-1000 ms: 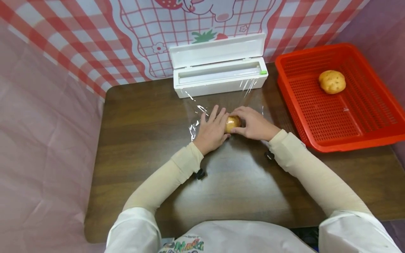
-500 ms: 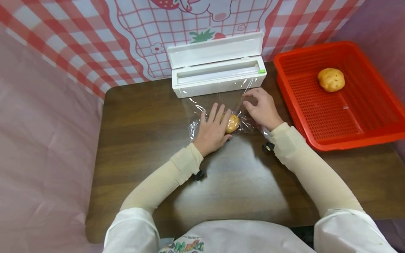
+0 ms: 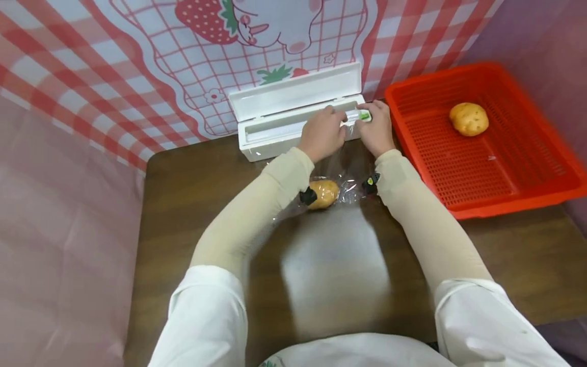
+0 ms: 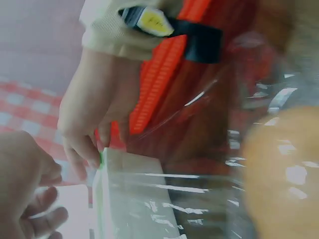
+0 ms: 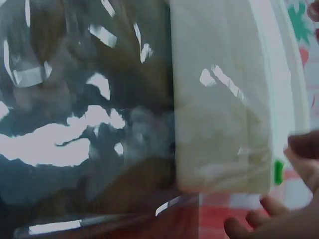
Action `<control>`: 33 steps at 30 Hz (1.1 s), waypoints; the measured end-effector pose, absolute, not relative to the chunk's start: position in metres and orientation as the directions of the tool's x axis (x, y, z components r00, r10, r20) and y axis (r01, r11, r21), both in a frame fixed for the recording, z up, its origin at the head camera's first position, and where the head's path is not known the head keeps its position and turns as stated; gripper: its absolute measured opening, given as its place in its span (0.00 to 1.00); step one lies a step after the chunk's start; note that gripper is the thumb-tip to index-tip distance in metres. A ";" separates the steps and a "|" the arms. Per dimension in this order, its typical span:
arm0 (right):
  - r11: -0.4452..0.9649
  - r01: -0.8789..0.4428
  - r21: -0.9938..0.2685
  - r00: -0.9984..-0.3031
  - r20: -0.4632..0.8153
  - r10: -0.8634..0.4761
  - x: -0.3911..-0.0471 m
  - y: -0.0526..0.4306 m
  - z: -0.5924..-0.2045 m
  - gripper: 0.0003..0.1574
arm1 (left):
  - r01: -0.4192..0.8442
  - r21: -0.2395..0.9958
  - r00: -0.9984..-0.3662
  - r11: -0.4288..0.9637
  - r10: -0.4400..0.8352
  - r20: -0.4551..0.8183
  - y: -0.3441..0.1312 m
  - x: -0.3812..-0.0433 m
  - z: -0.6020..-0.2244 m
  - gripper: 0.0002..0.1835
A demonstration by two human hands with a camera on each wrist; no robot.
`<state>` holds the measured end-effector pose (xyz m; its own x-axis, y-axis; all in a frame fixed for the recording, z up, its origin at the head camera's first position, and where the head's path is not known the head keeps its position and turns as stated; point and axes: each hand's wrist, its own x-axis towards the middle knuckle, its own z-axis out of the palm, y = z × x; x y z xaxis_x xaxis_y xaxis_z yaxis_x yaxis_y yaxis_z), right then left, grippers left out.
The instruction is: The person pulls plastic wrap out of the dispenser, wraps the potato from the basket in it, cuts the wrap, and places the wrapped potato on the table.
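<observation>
A potato [image 3: 324, 194] lies under clear plastic wrap [image 3: 350, 191] on the table, partly hidden by the left wrist. The wrap runs up to a white wrap dispenser box [image 3: 266, 148] with its lid raised. My left hand [image 3: 322, 133] hovers at the box's front edge, fingers loosely curled with nothing in them; the left wrist view shows the fingers [image 4: 47, 211] apart from the box. My right hand [image 3: 378, 130] is at the box's right end, thumb and forefinger on either side of a green tab [image 3: 364, 115]. In the right wrist view, the green tab [image 5: 278, 172] shows uncovered between the fingers.
A red plastic basket [image 3: 440, 204] stands on the right, holding another potato [image 3: 469, 119]. Behind the box hangs a red-and-white checked cloth [image 3: 151, 92]. Brown wooden table surface [image 3: 183, 214] extends to the left.
The left hand has lifted off the wrapped potato and moved up to the box. My right hand has left the wrap beside the potato and reached the green tab.
</observation>
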<state>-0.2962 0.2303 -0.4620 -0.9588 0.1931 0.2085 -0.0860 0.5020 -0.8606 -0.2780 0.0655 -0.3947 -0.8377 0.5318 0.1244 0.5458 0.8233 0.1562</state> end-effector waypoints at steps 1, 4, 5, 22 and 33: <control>0.488 -0.093 -0.868 -0.963 0.202 0.176 -0.298 0.231 -0.464 0.23 | 0.542 0.176 -0.840 0.822 0.530 0.114 0.071 -0.285 -0.394 0.17; 0.454 -0.115 -0.883 -0.973 0.193 0.129 -0.306 0.233 -0.472 0.18 | 0.538 0.196 -0.842 0.820 0.534 0.078 0.088 -0.302 -0.392 0.16; 0.438 -0.122 -0.890 -0.974 0.191 0.117 -0.307 0.234 -0.474 0.17 | 0.541 0.192 -0.839 0.819 0.539 0.067 0.093 -0.306 -0.392 0.16; 0.389 -0.136 -0.911 -0.990 0.139 -0.020 -0.310 0.272 -0.482 0.24 | 0.584 -0.153 -0.791 0.797 0.601 0.114 0.149 -0.317 -0.410 0.09; 0.434 -0.182 -0.882 -0.982 0.186 -0.034 -0.315 0.273 -0.488 0.18 | 0.589 -0.237 -0.769 0.773 0.626 0.128 0.148 -0.309 -0.418 0.10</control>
